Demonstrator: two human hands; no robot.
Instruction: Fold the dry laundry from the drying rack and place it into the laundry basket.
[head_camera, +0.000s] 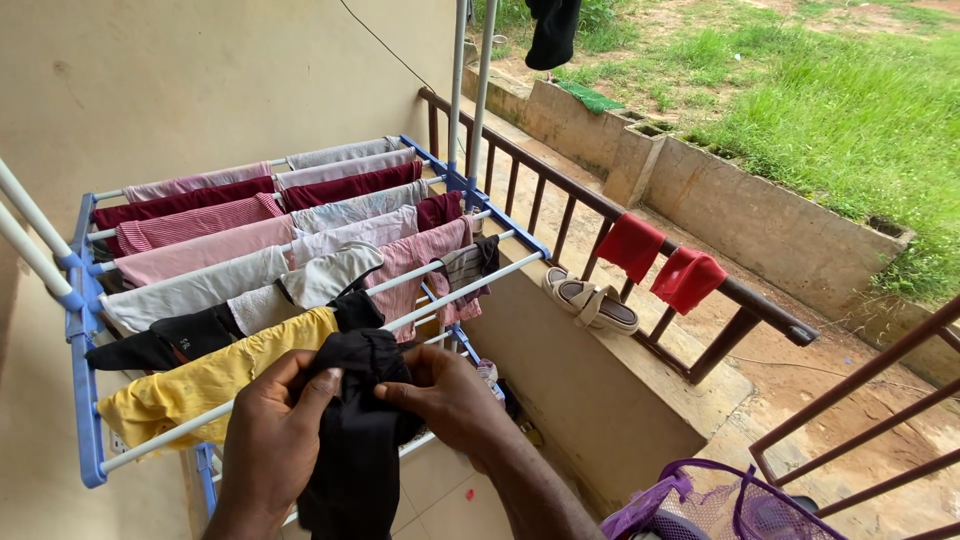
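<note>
**Head view: black garment being set on the rack's front rail**

Both hands meet low in the middle of the picture, on a black garment (358, 440) that hangs over the front rail (470, 290) of a blue-and-white drying rack (88, 400). The garment's top edge is bunched at the rail and the rest drops straight down between the wrists, just to the right of a yellow cloth (200, 385) spread on the same rail.

By the look of it, the step in hand is the draping itself: the cloth is over the rail but still gathered, not yet spread flat. A next move would call for drawing the two hands apart along the rail so the fabric opens out. It would need to stay clear of the yellow cloth on one side and the striped pieces farther right.

The left hand (270, 440) comes up from below with its back to the camera. Its fingers (325, 385) are curled and pinch a fold at the garment's top left. The right hand (450, 395) reaches in from the right, forearm slanting down to the lower edge, and its fingers (400, 392) are pressed together on the opposite fold. The two grips sit close together, almost touching.

Past the rack, two red cloths (660, 262) hang on a brown railing (760, 305), with a pair of sandals (590, 300) on the ledge beneath. A purple mesh basket (700, 505) sits at the lower right.
</note>
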